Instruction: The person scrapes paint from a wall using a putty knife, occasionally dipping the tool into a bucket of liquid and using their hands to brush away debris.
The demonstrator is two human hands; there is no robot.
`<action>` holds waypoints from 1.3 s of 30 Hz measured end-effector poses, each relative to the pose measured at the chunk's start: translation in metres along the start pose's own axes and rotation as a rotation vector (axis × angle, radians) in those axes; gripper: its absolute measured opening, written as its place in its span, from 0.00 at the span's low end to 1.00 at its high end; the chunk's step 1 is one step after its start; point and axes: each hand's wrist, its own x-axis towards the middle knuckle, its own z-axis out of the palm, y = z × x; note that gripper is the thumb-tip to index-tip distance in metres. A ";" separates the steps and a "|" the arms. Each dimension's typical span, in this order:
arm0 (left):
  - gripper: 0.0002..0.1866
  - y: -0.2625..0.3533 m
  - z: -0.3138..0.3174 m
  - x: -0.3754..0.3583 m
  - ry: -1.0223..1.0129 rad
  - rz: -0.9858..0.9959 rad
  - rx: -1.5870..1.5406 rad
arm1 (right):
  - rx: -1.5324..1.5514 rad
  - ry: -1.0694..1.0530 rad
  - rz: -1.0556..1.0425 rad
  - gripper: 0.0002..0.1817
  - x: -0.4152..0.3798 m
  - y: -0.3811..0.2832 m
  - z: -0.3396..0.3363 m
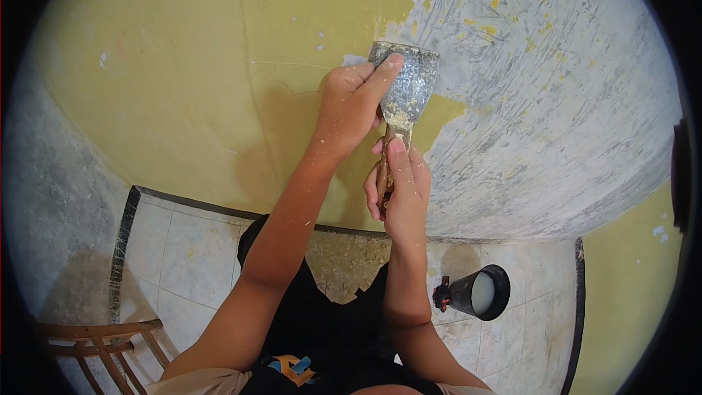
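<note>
A metal scraper (409, 88) with a wide, paint-crusted blade is pressed flat against a yellow painted wall (190, 80). My left hand (351, 106) presses its fingers on the back of the blade near the top edge. My right hand (398, 190) is wrapped around the scraper's wooden handle just below. The blade sits at the border between the yellow paint and the scraped grey plaster (556, 102) to the right. Both hands and forearms are speckled with paint dust.
A black cup (481, 292) holding pale liquid stands on the tiled floor (183, 256) at lower right. A wooden chair (102, 351) shows at lower left. Paint flakes litter the floor by the wall base. My black-clothed legs fill the bottom centre.
</note>
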 end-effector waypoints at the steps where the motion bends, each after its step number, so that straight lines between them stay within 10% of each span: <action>1: 0.25 0.002 -0.002 -0.002 -0.023 -0.020 -0.038 | -0.028 0.015 -0.018 0.21 0.000 0.000 0.001; 27: 0.27 0.002 0.006 0.031 0.033 0.271 -0.006 | 0.041 -0.013 -0.092 0.21 0.019 -0.010 0.010; 39: 0.28 -0.006 0.001 0.003 0.019 0.065 -0.012 | 0.043 0.034 -0.022 0.20 -0.002 0.010 0.010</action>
